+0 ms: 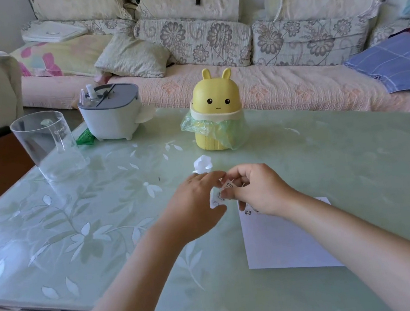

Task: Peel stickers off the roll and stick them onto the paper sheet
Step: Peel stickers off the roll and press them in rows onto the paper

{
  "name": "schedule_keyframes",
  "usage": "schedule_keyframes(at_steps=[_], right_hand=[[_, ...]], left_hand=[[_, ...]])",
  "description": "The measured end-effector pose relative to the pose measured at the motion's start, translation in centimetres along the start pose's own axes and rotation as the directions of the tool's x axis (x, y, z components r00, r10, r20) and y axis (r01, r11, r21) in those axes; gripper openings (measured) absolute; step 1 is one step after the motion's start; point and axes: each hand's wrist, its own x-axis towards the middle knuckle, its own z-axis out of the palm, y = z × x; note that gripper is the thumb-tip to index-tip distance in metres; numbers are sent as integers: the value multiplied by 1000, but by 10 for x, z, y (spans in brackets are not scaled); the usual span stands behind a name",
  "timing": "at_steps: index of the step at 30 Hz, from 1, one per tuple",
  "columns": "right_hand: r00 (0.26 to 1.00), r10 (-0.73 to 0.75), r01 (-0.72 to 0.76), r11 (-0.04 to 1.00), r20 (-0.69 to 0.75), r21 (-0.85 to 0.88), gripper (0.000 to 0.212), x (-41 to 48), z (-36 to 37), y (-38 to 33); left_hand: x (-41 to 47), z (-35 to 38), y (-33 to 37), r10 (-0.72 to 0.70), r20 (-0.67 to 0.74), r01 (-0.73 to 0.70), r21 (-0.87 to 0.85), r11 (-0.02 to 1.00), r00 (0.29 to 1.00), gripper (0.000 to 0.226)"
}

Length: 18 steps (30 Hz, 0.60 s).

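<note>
— What's on the left of the table [102, 222]?

— A clear plastic jug [47, 146], upright, near the left edge. Behind it and to the right sits a white and grey box [111, 113], with a green packet [85, 139] lying at its foot.

— And in the middle?

— A little yellow bunny bin [214, 101], with a green bag [210, 128] spilling out under its lid. In front of it a crumpled scrap of white paper [202, 163] lies on the table, just past the hands.

— What are the hands doing?

— They meet on a small white sticker strip [217, 197]. The left hand [195, 204] holds it from the left, thumb under the lower end and fingers [209, 178] closed on it. The right hand [256, 190] has its fingers [238, 177] curled and pinches the strip's upper end.

— Where's the sheet?

— The paper sheet [285, 244] lies flat on the table, under and to the right of the right wrist. One small sticker [248, 212] sits at its top left corner. A sofa [208, 38] runs along behind the table, with a blue cloth [396, 62] at its right end.
</note>
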Motion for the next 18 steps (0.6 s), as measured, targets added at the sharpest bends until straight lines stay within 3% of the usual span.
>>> schedule_keyframes(at_steps=[4, 8, 14, 18], right_hand=[[995, 35, -26, 994, -92, 104, 35, -9, -12, 10], [995, 20, -6, 991, -102, 135, 17, -8, -15, 21], [984, -45, 69, 988, -171, 135, 12, -9, -11, 23], [978, -51, 81, 987, -202, 140, 15, -8, -11, 23]], left_hand=[[5, 12, 14, -204, -3, 198, -245, 949, 979, 27], [9, 19, 20, -307, 28, 301, -295, 907, 951, 8], [11, 20, 22, -410, 86, 401, -464, 790, 908, 14], [10, 18, 28, -451, 114, 421, -610, 671, 885, 3]])
